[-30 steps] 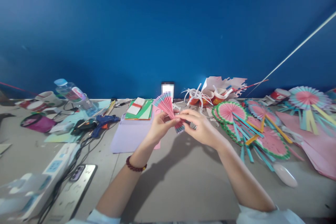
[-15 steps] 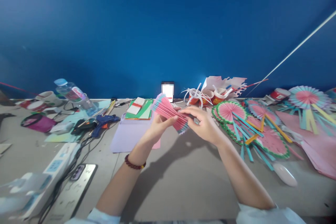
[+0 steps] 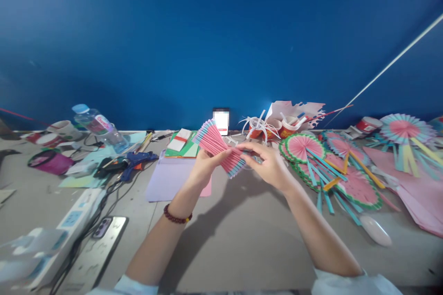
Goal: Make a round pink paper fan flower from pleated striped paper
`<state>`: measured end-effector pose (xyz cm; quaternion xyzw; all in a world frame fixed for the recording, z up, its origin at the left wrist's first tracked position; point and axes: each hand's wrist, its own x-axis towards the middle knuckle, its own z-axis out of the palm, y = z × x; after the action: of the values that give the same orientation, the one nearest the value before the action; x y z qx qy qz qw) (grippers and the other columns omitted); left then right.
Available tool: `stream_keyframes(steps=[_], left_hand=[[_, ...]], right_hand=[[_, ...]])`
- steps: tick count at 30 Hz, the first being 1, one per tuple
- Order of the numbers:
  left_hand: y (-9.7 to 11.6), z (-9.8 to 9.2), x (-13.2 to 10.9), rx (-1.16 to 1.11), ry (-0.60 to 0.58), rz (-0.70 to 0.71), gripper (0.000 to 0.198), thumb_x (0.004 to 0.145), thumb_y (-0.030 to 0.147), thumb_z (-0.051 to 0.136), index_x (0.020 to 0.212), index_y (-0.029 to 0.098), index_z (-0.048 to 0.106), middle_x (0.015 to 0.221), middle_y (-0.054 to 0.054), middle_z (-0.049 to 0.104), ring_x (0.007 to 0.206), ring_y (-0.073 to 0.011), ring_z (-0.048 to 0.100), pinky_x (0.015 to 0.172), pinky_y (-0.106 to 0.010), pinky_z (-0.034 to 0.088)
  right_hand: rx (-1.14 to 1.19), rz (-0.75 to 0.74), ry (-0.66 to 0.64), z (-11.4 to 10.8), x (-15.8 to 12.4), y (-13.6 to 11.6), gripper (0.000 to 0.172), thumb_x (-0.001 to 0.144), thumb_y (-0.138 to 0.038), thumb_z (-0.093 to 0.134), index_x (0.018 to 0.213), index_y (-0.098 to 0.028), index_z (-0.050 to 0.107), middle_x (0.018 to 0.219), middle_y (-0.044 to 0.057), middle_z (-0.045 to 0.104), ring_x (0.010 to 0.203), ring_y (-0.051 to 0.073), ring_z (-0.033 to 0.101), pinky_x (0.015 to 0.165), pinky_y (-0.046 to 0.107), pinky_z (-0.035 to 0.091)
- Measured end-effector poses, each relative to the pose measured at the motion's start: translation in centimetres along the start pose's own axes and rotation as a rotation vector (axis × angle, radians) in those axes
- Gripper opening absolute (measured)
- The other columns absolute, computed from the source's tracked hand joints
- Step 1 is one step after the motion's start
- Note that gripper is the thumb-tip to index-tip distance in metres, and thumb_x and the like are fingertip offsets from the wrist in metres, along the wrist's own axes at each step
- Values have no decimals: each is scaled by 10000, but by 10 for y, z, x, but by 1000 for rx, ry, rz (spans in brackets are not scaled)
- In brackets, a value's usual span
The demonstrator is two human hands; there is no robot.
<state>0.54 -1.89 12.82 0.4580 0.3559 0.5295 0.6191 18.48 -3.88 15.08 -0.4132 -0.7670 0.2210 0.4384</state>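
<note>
A pink accordion-folded paper [image 3: 217, 145] with light blue edges is held above the grey table [image 3: 238, 235]. My left hand [image 3: 204, 169], with a dark red bead bracelet on the wrist, pinches the folded stack near its middle from below. From the right side my right hand [image 3: 268, 164] grips the lower end of the same stack, fingers closed round it. The pleats fan apart slightly at both ends.
Finished pink and green paper fans [image 3: 325, 166] with blue and yellow strips lie right. Behind the hands are a coloured paper stack [image 3: 183, 144], a lilac sheet [image 3: 168, 179], a phone [image 3: 221, 120], cups [image 3: 277, 127]. At left lie a glue gun [image 3: 133, 162], bottle [image 3: 98, 126], power strip [image 3: 69, 223].
The pleated paper has tilted further left and its upper end has shifted toward the left. Both hands stay on it at about the same place.
</note>
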Motion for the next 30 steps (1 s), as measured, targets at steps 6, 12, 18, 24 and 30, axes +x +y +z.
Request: stream_keyframes(steps=[6, 12, 18, 24, 30], left_hand=[[1, 0, 0, -34, 21, -37, 290, 654, 322, 791, 866, 139, 718, 843, -75, 726, 741, -177, 663, 666, -258, 502], [3, 0, 0, -48, 66, -40, 290, 627, 334, 806, 824, 140, 720, 822, -70, 725, 713, -172, 660, 636, -255, 501], [4, -1, 1, -92, 67, -45, 282, 617, 325, 811, 810, 143, 717, 805, -62, 729, 700, -176, 670, 643, -264, 520], [3, 1, 1, -160, 82, -55, 239, 645, 292, 797, 809, 148, 700, 804, -40, 723, 690, -141, 665, 598, -213, 506], [4, 3, 0, -184, 88, -57, 228, 644, 286, 798, 794, 149, 693, 792, -30, 719, 709, -138, 667, 635, -213, 509]], right_hand=[[65, 24, -24, -1, 0, 5, 244, 853, -272, 591, 1088, -223, 636, 1095, 62, 687, 987, 202, 649, 801, 315, 556], [125, 38, -34, -2, 0, 8, 190, 794, -307, 666, 951, -201, 643, 1145, 102, 658, 1040, 238, 630, 847, 364, 541], [24, -33, -41, -6, 0, 5, 144, 807, -292, 656, 937, -232, 636, 1198, 83, 639, 1095, 229, 603, 879, 362, 526], [-88, -124, 42, -6, -1, 3, 111, 828, -259, 630, 934, -242, 662, 1195, 63, 643, 1101, 221, 601, 950, 393, 488], [-95, -149, 93, -3, -1, 1, 126, 846, -245, 601, 948, -241, 674, 1142, 63, 671, 1056, 216, 629, 934, 381, 502]])
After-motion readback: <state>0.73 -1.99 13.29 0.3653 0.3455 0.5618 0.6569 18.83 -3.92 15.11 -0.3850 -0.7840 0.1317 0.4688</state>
